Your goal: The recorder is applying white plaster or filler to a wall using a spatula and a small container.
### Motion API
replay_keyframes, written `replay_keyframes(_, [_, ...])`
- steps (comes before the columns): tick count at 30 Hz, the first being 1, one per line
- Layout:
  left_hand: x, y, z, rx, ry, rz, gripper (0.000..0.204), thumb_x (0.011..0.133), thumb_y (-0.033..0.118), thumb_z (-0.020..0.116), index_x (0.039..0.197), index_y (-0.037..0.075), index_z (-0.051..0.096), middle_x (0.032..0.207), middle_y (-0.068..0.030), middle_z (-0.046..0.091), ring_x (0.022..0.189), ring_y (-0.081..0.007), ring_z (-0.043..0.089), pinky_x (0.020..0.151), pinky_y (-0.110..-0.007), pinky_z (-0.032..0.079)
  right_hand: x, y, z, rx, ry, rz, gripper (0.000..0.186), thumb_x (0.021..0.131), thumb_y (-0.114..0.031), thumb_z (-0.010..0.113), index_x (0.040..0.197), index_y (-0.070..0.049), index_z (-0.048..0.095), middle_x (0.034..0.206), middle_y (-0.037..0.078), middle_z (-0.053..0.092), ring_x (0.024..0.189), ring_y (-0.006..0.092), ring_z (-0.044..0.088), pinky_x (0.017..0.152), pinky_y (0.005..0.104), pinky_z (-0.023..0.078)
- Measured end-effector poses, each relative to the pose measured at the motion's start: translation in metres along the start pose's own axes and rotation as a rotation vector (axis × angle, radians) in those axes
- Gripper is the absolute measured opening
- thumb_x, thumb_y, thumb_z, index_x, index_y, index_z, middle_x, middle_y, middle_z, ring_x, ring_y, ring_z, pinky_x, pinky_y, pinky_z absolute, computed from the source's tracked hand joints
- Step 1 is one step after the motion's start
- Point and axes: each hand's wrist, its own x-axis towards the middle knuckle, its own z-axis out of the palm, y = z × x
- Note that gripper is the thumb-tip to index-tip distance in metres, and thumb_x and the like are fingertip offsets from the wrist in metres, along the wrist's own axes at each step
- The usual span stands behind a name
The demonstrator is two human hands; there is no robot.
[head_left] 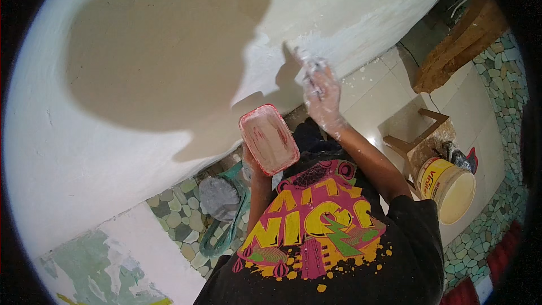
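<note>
My left hand (250, 160) grips a red rectangular tub (269, 140) by its side, in front of my chest. Pale residue coats the tub's inside. My right hand (323, 95), smeared with white paste, is closed around a small white-coated tool (300, 56). The tool's tip is at or close to the white wall (197, 73), near a patch of fresh white; I cannot tell its exact shape or whether it touches.
To the right stand a beige stool (402, 146) and a whitish bucket with a yellow label (433, 176). Beyond them is a brown wooden-looking piece (460, 42). Lower left, a grey round object (219, 197) sits by green plastic (244, 203) on pebble-patterned flooring (182, 214).
</note>
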Motion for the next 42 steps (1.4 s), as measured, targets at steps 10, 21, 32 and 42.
replay_keyframes(10, [0.002, -0.001, -0.004, -0.013, -0.025, -0.001, 0.069, 0.094, 0.058, 0.047, 0.145, 0.012, 0.041, 0.142, -0.0135, 0.049, 0.126, -0.036, 0.051, 0.105, -0.054, 0.043, -0.005, 0.021, 0.051, 0.454, 0.198, 0.55, 0.054, 0.078, 0.006, 0.053, 0.131, -0.004, 0.057, 0.128, 0.016, 0.053, 0.116, 0.0303, 0.049, 0.101, 0.0387, 0.04])
replay_keyframes(21, [-0.005, -0.005, -0.005, 0.021, 0.026, -0.009, 0.076, 0.091, 0.062, 0.048, 0.146, 0.011, 0.039, 0.14, -0.015, 0.05, 0.123, -0.0364, 0.053, 0.101, -0.055, 0.046, 0.024, 0.009, -0.023, 0.027, 0.301, 0.144, 0.035, 0.093, 0.002, 0.052, 0.127, 0.005, 0.058, 0.132, 0.017, 0.052, 0.111, 0.0227, 0.055, 0.092, 0.0282, 0.046])
replay_keyframes(32, [-0.005, -0.005, -0.007, 0.014, 0.027, -0.003, 0.071, 0.092, 0.06, 0.047, 0.145, 0.012, 0.041, 0.141, -0.0144, 0.05, 0.124, -0.0363, 0.053, 0.102, -0.055, 0.046, 0.006, 0.007, 0.002, 0.038, -0.043, -0.002, 0.045, 0.082, 0.01, 0.048, 0.124, 0.001, 0.061, 0.121, 0.015, 0.058, 0.101, 0.0208, 0.059, 0.079, 0.025, 0.049])
replay_keyframes(42, [-0.002, -0.004, -0.005, 0.018, 0.051, -0.007, 0.077, 0.09, 0.063, 0.048, 0.147, 0.012, 0.037, 0.142, -0.0143, 0.049, 0.125, -0.0366, 0.052, 0.101, -0.057, 0.046, 0.004, 0.024, 0.011, 0.661, 0.221, 0.435, 0.029, 0.095, -0.001, 0.055, 0.124, 0.001, 0.058, 0.114, 0.005, 0.059, 0.09, 0.0041, 0.053, 0.064, 0.0192, 0.046])
